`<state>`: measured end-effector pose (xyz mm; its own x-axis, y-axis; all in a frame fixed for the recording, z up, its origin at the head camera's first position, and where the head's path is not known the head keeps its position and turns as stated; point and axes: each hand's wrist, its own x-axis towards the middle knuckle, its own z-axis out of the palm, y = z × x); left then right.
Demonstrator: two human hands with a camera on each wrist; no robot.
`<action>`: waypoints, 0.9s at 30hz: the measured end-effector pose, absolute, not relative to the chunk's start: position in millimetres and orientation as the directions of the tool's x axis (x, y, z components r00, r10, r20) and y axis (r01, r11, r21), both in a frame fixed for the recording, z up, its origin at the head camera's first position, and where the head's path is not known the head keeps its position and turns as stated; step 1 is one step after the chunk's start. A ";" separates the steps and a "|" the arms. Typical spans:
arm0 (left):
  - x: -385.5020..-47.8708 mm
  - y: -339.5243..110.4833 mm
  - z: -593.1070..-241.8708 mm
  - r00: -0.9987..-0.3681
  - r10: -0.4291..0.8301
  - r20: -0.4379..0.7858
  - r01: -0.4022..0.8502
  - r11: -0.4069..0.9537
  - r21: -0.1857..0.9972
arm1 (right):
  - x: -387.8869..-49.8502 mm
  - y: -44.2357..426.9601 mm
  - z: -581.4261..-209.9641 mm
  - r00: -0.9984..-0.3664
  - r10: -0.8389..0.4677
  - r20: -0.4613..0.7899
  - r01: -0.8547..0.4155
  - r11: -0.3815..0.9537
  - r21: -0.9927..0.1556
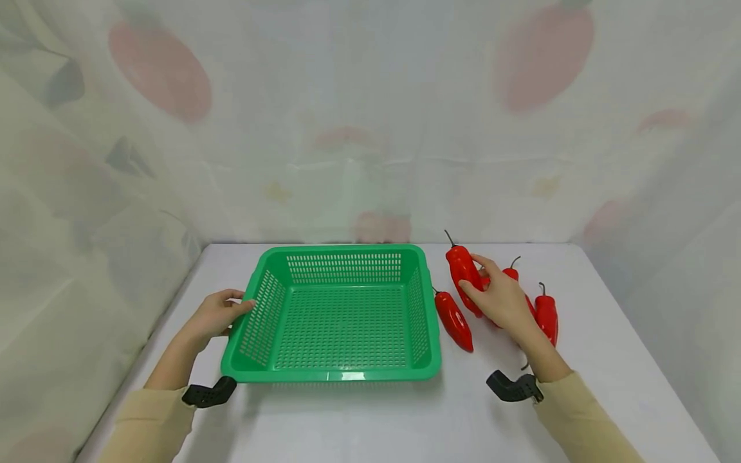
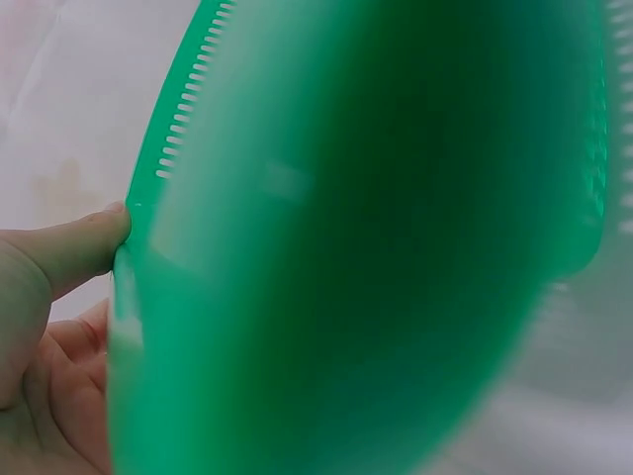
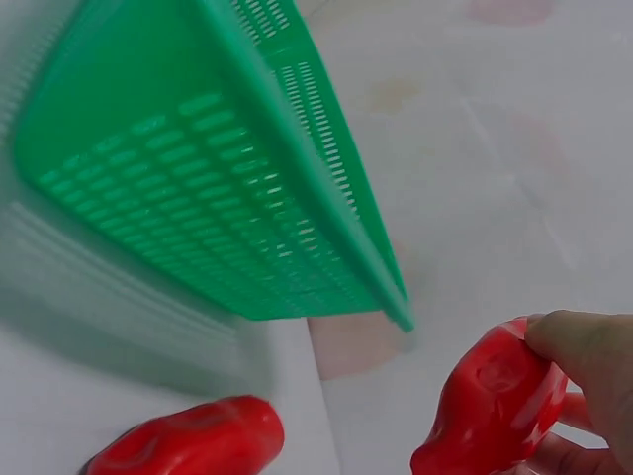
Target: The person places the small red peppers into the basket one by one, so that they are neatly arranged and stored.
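Note:
A green plastic basket [image 1: 347, 328] with perforated walls stands on the white table, nothing inside it. My left hand [image 1: 214, 315] grips its left rim, thumb on top and fingers below; the left wrist view shows the thumb [image 2: 84, 247] on the basket's edge. To the right of the basket, my right hand [image 1: 500, 296] pinches a red chili pepper [image 1: 463, 270] by its side, stem pointing up and away. In the right wrist view this pepper [image 3: 490, 401] sits between thumb and fingers. Another red pepper [image 1: 454, 321] lies beside the basket's right wall.
More red peppers lie right of and beneath my right hand, one of them [image 1: 547, 315] farthest right; the hand partly hides some. A patterned pale curtain [image 1: 370, 128] hangs behind the table and at both sides.

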<state>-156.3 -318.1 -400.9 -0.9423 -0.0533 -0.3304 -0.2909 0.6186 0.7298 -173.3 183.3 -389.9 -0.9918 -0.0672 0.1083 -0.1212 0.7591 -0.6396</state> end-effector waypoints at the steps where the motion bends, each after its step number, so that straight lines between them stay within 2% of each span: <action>1: -156.2 -317.8 -400.6 -0.942 -0.052 -0.331 -0.291 0.618 0.730 | -174.0 181.5 -387.8 -0.992 -0.071 0.106 -0.122 0.757 -0.642; 27: -156.0 -317.8 -398.7 -0.938 -0.043 -0.345 -0.295 0.624 0.724 | -186.2 131.0 -360.9 -0.982 -0.159 0.098 -0.181 0.692 -0.699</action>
<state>-156.0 -317.8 -398.7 -0.9376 -0.0428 -0.3451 -0.2948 0.6241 0.7236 -186.2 131.0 -360.9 -0.9825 -0.1587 0.0978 -0.1813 0.6919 -0.6989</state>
